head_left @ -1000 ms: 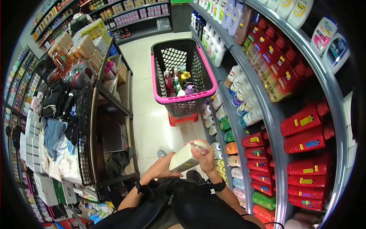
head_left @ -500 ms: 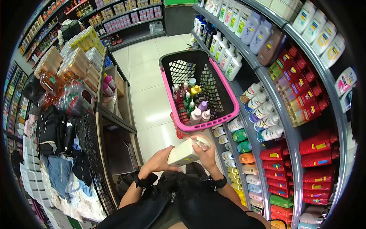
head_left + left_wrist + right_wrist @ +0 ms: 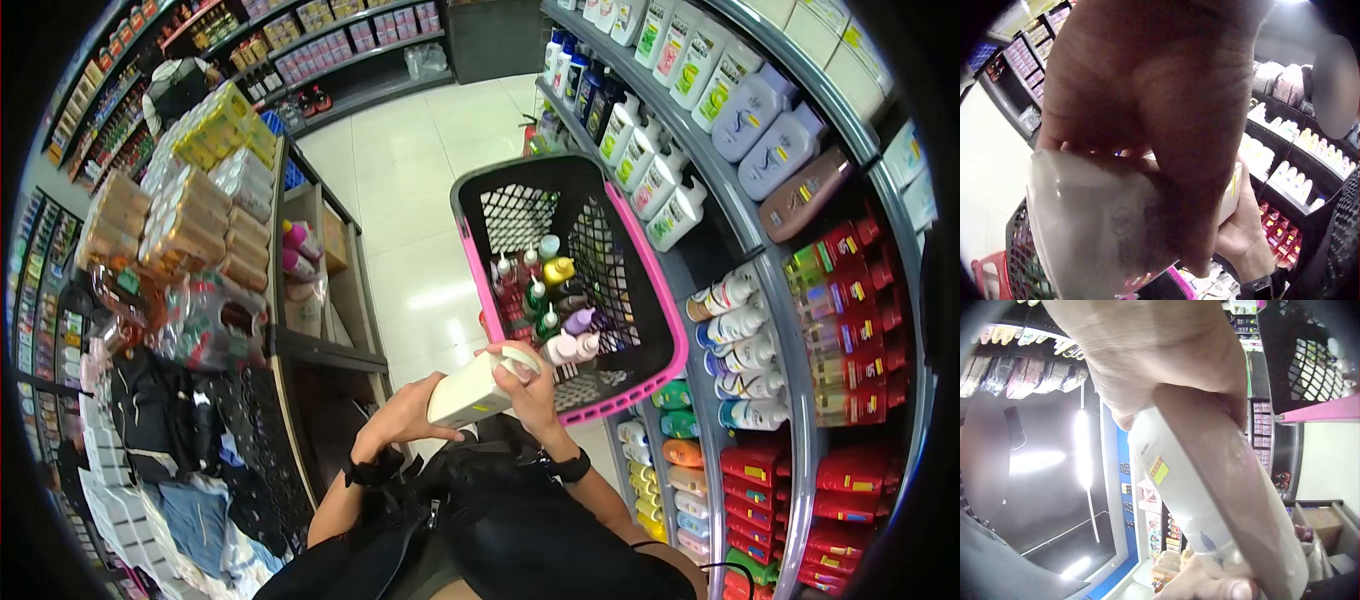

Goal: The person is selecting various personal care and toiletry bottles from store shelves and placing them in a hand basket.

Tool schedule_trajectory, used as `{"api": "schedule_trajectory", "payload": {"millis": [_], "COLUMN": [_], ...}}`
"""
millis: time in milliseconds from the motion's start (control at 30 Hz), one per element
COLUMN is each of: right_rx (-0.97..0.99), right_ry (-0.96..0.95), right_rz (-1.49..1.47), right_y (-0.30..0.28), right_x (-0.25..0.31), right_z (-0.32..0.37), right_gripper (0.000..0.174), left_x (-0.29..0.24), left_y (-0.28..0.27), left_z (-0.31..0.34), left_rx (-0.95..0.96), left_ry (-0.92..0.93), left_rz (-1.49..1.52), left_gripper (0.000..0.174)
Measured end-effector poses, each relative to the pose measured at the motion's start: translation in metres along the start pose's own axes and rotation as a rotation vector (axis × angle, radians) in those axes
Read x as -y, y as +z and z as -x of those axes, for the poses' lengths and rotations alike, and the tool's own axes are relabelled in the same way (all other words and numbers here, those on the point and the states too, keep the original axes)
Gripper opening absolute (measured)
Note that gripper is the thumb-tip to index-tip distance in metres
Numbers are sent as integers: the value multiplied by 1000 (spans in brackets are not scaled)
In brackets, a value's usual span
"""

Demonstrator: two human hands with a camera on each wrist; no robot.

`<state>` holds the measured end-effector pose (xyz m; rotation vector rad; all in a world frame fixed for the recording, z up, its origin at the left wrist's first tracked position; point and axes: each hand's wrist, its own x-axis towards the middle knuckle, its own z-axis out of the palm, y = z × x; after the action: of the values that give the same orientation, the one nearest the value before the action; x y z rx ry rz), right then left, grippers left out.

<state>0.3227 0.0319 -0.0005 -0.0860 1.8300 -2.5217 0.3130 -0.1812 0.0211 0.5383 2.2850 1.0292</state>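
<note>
Bottle of smooth, pale plastic, flat-sided

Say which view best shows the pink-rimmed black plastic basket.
Head view: the pink-rimmed black plastic basket appears nearly whole. The left wrist view catches fragments low down; the right wrist view, only mesh and rim at upper right.

Head cam: bright store light; floor glare nr basket left edge; R shelf edges bow, pic corners black. R wrist: ceiling tubes blown out. L wrist: backlit L hand dim, bottle soft, blurry.
</note>
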Motion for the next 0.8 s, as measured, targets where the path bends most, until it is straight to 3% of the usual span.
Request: {"api": "schedule_trajectory", "payload": {"millis": [167,333,600,800], "right_rx": [16,-79,-377,-625], "right_ry": [-31,-87,-155,-197], "right_rz": [20,47,100,125], "right_y": [7,-10,-24,12], "right_x": [10,12,8,10], "right_z": [-66,-96,-116,-149], "right_gripper": [30,31,35,44], "left_x": [9,0,7,9], "left_y": [-50,-82,-118,-171], "left_z": [-47,-94,-190,-245], "left_rx": [-40,68,284,465], "left_ry": [0,24,295,455], "left_rz": [-20,-35,-116,-169], "left_gripper": [78,77,74,72]}}
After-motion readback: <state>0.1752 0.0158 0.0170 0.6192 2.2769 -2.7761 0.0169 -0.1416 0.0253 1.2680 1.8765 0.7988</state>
